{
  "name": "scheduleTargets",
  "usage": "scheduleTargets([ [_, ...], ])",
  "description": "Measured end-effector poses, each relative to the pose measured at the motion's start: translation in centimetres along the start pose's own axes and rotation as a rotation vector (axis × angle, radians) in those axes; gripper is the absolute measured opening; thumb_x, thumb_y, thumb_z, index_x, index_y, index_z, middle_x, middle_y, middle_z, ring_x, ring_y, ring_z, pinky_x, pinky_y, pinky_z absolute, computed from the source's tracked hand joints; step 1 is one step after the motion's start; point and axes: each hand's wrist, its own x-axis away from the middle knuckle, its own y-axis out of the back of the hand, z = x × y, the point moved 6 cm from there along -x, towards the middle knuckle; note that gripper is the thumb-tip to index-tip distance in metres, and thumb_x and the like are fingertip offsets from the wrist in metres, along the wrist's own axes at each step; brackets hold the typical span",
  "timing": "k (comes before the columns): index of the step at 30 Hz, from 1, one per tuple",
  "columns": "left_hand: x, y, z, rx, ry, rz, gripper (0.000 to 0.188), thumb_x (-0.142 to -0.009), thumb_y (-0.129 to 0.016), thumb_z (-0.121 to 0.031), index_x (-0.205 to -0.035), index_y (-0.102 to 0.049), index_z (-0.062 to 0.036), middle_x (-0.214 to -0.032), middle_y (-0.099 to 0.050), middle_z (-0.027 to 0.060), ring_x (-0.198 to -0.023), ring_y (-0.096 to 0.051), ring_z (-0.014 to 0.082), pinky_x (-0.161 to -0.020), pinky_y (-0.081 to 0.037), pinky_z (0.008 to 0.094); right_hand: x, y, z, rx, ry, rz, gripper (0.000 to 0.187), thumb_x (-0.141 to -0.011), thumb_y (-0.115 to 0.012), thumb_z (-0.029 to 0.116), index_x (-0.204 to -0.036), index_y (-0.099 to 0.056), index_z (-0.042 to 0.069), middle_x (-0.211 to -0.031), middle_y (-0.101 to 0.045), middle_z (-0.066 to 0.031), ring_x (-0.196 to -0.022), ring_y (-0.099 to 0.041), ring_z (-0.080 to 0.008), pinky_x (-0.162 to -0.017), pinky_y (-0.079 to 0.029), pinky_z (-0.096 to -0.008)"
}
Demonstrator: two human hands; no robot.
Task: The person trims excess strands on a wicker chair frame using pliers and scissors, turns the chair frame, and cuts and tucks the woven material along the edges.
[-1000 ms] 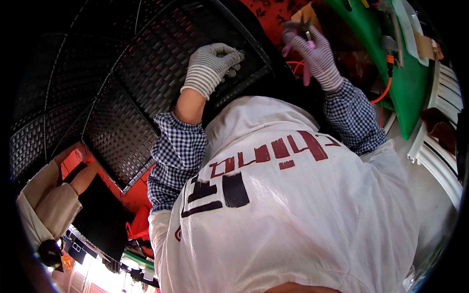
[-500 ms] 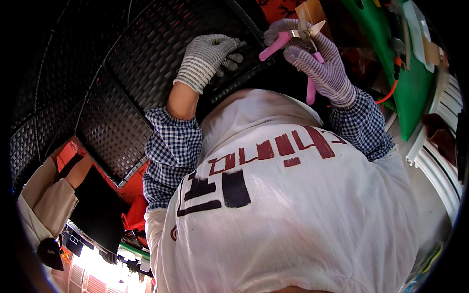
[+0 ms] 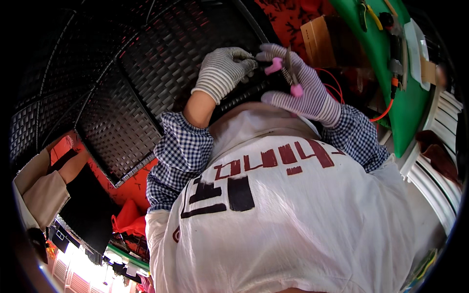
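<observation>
Black woven wicker work [image 3: 163, 61] with framed edges spreads across the upper left. My left hand [image 3: 222, 73], in a grey-and-white striped glove, is closed at its right edge, thumb and fingertips pinched together. Whatever lies in that pinch is too small and dark to make out. Just to the right is my right hand [image 3: 312, 93], in a purple-and-white striped glove. It holds pink-handled shears [image 3: 275, 66] with a metal spring across the palm. Its forefinger reaches close to my left fingertips, while the thumb stretches out below.
Dark scraps lie over a red surface [image 3: 281, 29] beyond my hands. At the right are a cardboard box [image 3: 317, 41], an orange cable [image 3: 383, 115] and a green board [image 3: 408, 117] carrying pliers [image 3: 373, 18]. Another person's leg [image 3: 73, 168] shows at the left.
My right hand has turned and come down and left, the shears shifting in its palm, its forefinger now close to my left fingertips. My left hand has moved slightly right and down in the view.
</observation>
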Motion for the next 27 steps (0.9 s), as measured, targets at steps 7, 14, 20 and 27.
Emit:
scheduleTargets([
  [7,-1.0,0.3,0.4,-0.152,-0.113,-0.094,0.028,-0.091,-0.065,-0.035,-0.101,-0.075,-0.0111,-0.077,-0.074,0.0042,-0.067,-0.070,0.0129,-0.069,-0.055,0.0288,0.4,0.0,1.0,0.256,0.277,0.081,0.058,-0.076,-0.082,0.030,-0.123,-0.057,0.007,-0.125,-0.060,-0.0101,-0.121,-0.055,-0.0295,-0.114,-0.026,-0.0472],
  [14,-0.3,-0.2,0.1,0.055,0.029,0.033,0.023,-0.092,-0.066,-0.027,-0.100,-0.073,-0.0075,-0.078,-0.073,0.0033,-0.064,-0.067,0.0100,-0.054,-0.050,0.0244,0.3,3.5,0.8,-0.367,-0.296,-0.035,0.041,-0.100,-0.053,0.040,-0.094,-0.066,0.002,-0.077,-0.066,-0.0080,-0.087,-0.063,-0.0172,-0.089,-0.048,-0.0320],
  [20,0.0,-0.2,-0.3,0.064,0.070,0.055,0.022,-0.093,-0.066,-0.026,-0.100,-0.071,-0.0065,-0.076,-0.071,0.0032,-0.061,-0.064,0.0097,-0.048,-0.046,0.0237,-0.5,4.4,1.5,-0.214,-0.537,0.205,0.057,-0.095,-0.053,0.056,-0.076,-0.066,0.003,-0.068,-0.064,-0.0076,-0.072,-0.064,-0.0174,-0.078,-0.053,-0.0314],
  [27,-0.5,-0.3,0.2,0.117,0.052,0.059,0.023,-0.092,-0.067,-0.027,-0.098,-0.070,-0.0056,-0.075,-0.071,0.0041,-0.060,-0.063,0.0103,-0.048,-0.046,0.0239,1.1,1.5,-1.5,-0.283,-0.824,0.246,0.051,-0.092,-0.061,0.055,-0.084,-0.066,0.005,-0.069,-0.067,-0.0063,-0.062,-0.067,-0.0170,-0.061,-0.057,-0.0287],
])
